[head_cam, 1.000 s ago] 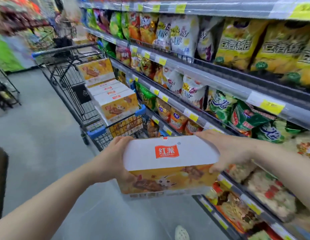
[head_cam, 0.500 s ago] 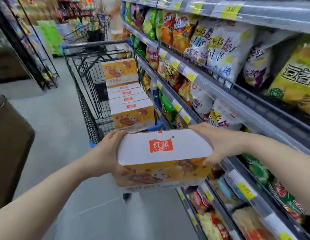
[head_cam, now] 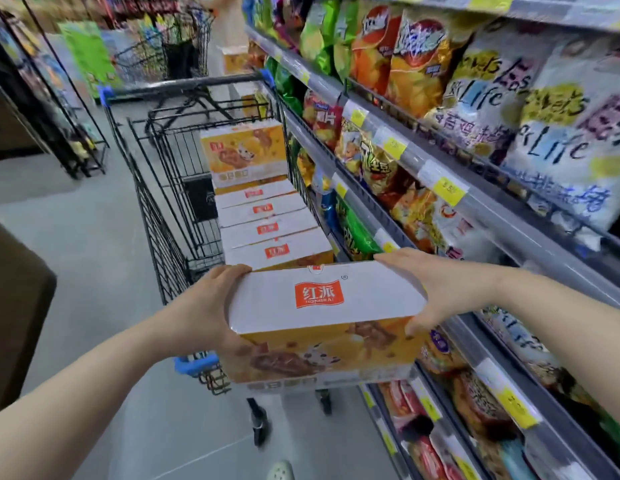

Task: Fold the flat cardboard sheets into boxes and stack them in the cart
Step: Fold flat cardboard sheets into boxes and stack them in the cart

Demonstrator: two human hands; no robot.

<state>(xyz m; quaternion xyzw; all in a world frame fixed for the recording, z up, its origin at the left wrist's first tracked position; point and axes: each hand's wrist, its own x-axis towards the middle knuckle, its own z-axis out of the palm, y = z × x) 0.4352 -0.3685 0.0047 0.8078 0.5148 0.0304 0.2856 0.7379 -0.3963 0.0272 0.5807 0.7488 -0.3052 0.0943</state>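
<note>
A folded cardboard box [head_cam: 322, 323], white on top with a red logo and orange printed sides, is held in front of me at the near end of the cart. My left hand [head_cam: 204, 306] grips its left end and my right hand [head_cam: 436, 289] grips its right end, thumbs down on the near side. The black wire shopping cart [head_cam: 163, 216] stands just beyond, along the shelves. Inside it several folded boxes [head_cam: 277, 237] stand in a row on its right side, and one taller box [head_cam: 244, 154] stands upright at the far end.
Snack shelves [head_cam: 440, 174] run close along the right, full of crisp bags with yellow price tags. Grey floor lies open to the left. A dark brown object [head_cam: 14, 306] stands at the left edge. Another cart [head_cam: 152, 53] and racks are farther up the aisle.
I have moved toward the cart with the box held in both hands; the box now hangs over the cart's near end. The grip of both hands is the same.
</note>
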